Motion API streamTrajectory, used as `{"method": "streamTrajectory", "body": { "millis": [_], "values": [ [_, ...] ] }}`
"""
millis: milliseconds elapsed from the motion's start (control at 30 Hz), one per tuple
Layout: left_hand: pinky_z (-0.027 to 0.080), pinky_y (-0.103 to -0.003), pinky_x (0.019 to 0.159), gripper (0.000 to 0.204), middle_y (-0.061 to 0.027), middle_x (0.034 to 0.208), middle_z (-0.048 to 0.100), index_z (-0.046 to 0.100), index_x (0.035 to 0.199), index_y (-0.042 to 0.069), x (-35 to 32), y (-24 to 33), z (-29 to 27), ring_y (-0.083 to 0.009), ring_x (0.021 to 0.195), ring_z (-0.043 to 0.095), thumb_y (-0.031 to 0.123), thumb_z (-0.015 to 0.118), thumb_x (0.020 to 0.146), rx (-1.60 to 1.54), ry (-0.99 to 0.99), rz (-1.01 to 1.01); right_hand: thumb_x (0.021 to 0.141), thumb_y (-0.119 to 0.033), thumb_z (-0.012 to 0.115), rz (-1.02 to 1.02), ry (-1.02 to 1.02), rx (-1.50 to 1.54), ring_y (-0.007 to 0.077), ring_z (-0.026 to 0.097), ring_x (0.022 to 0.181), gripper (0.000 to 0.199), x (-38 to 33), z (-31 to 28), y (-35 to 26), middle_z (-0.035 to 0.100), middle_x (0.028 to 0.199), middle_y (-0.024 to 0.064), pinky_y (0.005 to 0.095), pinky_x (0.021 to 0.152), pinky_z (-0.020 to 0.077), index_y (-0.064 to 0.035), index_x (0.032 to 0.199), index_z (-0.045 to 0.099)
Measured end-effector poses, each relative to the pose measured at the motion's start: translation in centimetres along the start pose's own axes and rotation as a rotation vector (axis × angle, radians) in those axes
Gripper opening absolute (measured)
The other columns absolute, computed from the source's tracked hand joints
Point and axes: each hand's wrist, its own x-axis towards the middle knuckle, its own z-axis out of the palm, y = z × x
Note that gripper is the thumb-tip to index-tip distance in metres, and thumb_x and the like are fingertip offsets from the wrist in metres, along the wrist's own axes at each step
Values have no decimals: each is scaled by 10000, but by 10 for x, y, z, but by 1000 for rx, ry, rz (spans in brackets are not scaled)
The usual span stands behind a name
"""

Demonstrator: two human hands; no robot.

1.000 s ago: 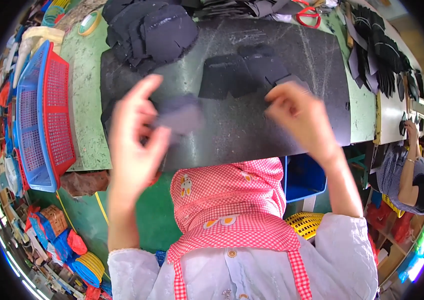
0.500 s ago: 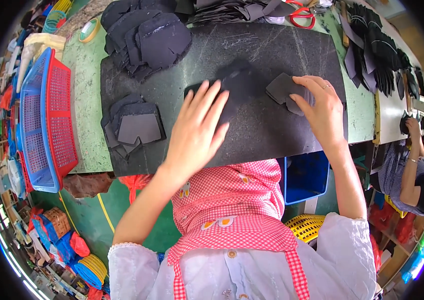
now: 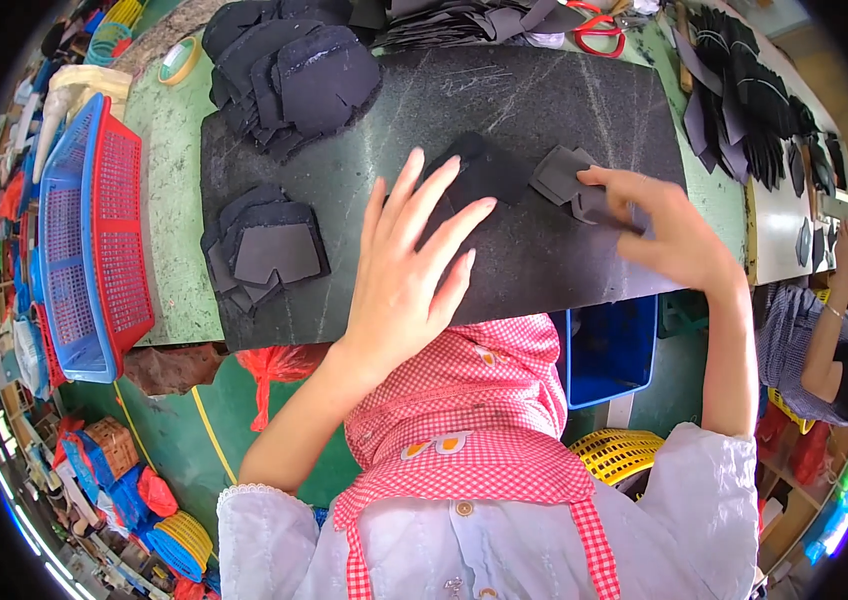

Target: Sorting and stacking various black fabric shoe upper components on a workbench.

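Observation:
Over the dark board point(image 3: 344, 160), my left hand point(image 3: 399, 260) is spread, its fingertips at the near-left edge of a black cut piece point(image 3: 484, 168). Part of that piece is hidden behind the fingers. To its right lies a small pile of grey cut pieces point(image 3: 559, 172). My right hand point(image 3: 669, 230) is at the pile's right side, index fingertip against or just over it. The thumb stands apart from that finger, and the hand is slightly blurred; no piece shows between them. A stack of dark notched pieces point(image 3: 274, 250) sits at the board's left.
A bigger stack of dark pieces point(image 3: 319, 80) is at the far left of the board. Red-handled scissors point(image 3: 599, 30) and a tape roll point(image 3: 180, 61) lie beyond. Red and blue baskets point(image 3: 124, 240) stand left; a blue bin point(image 3: 612, 350) is below. Another person point(image 3: 824, 340) works at right.
My right hand has drawn back toward me and right, its thumb leaving the grey pile. My left hand's fingers have spread wider, shifting slightly right. The black piece's outline is sharper now.

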Motion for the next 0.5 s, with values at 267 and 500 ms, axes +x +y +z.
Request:
{"method": "streamTrajectory", "body": {
  "millis": [267,500],
  "values": [
    [536,-290,752,212,-39,975,724,670,1122,37,31,-2,-22,-120,878,694,137,767,963,-397,-208,-444,994,-62,698,192,10,695,44,625,769,185,43,44,-54,695,860,25,248,644,537,9,1141,610],
    [383,-204,438,221,-62,773,733,626,902,61,-7,-29,-54,-108,586,705,220,721,1023,-697,-205,-763,990,-165,743,413,-127,746,113,722,677,225,61,77,-71,723,747,80,244,628,570,43,954,664]
  ]
}}
